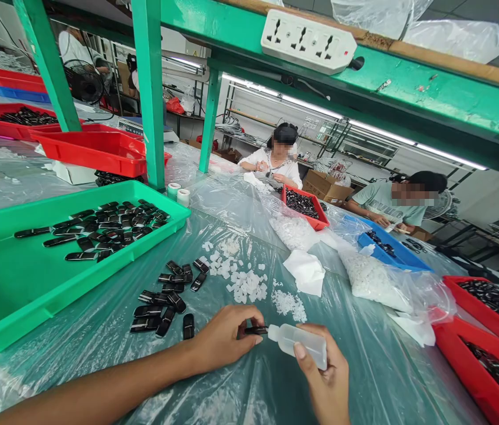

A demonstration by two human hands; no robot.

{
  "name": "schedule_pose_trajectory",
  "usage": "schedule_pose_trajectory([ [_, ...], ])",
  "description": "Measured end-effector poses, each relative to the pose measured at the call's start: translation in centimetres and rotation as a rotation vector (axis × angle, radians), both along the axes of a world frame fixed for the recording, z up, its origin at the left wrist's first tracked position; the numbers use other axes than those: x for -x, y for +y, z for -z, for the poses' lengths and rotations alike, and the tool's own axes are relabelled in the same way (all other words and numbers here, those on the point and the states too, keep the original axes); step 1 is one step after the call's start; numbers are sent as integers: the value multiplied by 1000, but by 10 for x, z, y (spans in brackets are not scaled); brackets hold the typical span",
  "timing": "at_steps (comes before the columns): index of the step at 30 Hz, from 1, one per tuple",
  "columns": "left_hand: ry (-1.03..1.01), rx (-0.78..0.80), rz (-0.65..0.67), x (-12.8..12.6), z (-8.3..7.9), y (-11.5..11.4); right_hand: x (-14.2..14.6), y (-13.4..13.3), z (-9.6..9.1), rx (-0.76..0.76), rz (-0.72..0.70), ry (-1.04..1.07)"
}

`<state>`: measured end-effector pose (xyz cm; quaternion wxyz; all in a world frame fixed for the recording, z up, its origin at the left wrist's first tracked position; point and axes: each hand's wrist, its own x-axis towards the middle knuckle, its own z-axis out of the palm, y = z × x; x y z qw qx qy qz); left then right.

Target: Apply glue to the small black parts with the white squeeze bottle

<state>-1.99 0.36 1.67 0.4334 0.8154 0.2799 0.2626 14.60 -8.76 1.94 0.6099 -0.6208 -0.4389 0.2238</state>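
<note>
Between the thumb and fingers of my left hand (227, 339) is a small black plastic piece (255, 331). My right hand (327, 372) grips a translucent squeeze bottle (301, 343), tilted so its nozzle meets or nearly meets the piece's end; I cannot tell if they touch. Left of my left hand lies a loose group of similar black pieces (165, 313) on the plastic-covered table. Small white translucent bits (247, 286) are scattered beyond my hands, with a finer heap (289, 305) nearer the bottle.
A green tray (76, 298) with black pieces stands at left. Red trays (457, 348) sit at right, a blue tray (404, 260) behind. A bag of white bits (373, 280) and white paper (305, 273) lie ahead. A green shelf beam (391, 77) crosses overhead. Two people work opposite.
</note>
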Motion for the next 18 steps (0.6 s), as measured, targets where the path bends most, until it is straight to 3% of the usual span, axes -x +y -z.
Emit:
schedule_pose_trajectory([
  [10, -9, 81, 122, 1, -4, 0, -2, 1, 0, -1, -20, -26],
  [18, -11, 20, 77, 1, 1, 4, -2, 2, -1, 18, -70, 27],
])
